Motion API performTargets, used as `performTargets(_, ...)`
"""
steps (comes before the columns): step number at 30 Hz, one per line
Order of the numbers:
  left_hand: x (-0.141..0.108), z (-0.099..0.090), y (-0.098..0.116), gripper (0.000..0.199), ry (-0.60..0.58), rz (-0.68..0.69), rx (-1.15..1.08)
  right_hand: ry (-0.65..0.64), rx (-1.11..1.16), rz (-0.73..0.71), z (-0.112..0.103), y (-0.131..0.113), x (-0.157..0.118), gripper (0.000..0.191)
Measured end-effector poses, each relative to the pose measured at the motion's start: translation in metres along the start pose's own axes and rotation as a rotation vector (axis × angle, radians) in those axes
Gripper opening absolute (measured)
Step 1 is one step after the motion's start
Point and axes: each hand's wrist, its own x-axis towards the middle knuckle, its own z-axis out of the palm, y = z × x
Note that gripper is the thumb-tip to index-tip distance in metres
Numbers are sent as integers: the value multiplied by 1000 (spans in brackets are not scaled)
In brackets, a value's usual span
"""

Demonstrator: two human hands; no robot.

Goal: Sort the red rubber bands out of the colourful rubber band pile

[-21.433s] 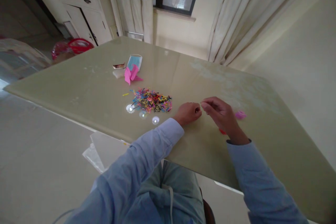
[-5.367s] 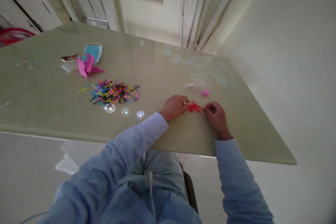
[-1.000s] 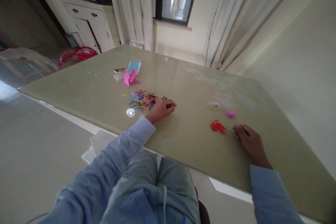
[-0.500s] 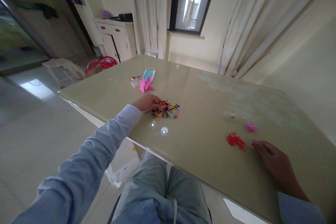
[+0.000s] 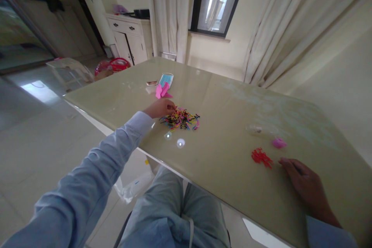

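A loose pile of small multicoloured bands (image 5: 183, 119) lies on the table, left of the middle. My left hand (image 5: 161, 108) is at the pile's upper left edge, its fingers pinched together; what they hold, if anything, is too small to make out. Nearer the table's front edge are two small clear round pieces (image 5: 180, 143). On the right, my right hand (image 5: 303, 180) rests with thumb and fingertips together, just right of a small heap of red bands (image 5: 262, 157). Whether anything is between those fingertips cannot be seen.
Behind my left hand lie a blue face mask (image 5: 166, 80), pink pieces (image 5: 163, 90) and a small brown item (image 5: 151, 83). A purple-pink item (image 5: 279, 143) and a clear plastic container (image 5: 256, 129) are behind the red heap. The table's front edge runs above my lap.
My left hand has pulled back slightly to the left, from over the pile to its edge. The view has shifted a little. My right hand stays beside the red heap.
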Motion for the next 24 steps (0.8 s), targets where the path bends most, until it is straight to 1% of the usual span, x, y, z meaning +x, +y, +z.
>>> performTargets(4, -2, -9, -9, 24, 3, 13, -116, 7, -10, -9, 0, 2, 1, 54)
performTargets(7, -3, -11, -12, 27, -4, 18, -169, 2, -16, -8, 1, 2, 0, 54)
performTargets(12, -5, -3, -8, 31, -3, 24, -280, -1, -20, 18, 0, -5, -2, 58)
performTargets(16, -4, 4, -2, 32, -100, 3, -366, 11, -15, 4, 1, -3, -2, 56)
performTargets(19, -5, 5, 0, 29, -116, -3, -319, 17, -25, -8, 0, 0, -1, 54)
performTargets(24, -9, 2, 1, 27, -51, -16, -193, 14, -27, -10, 0, 2, 0, 52)
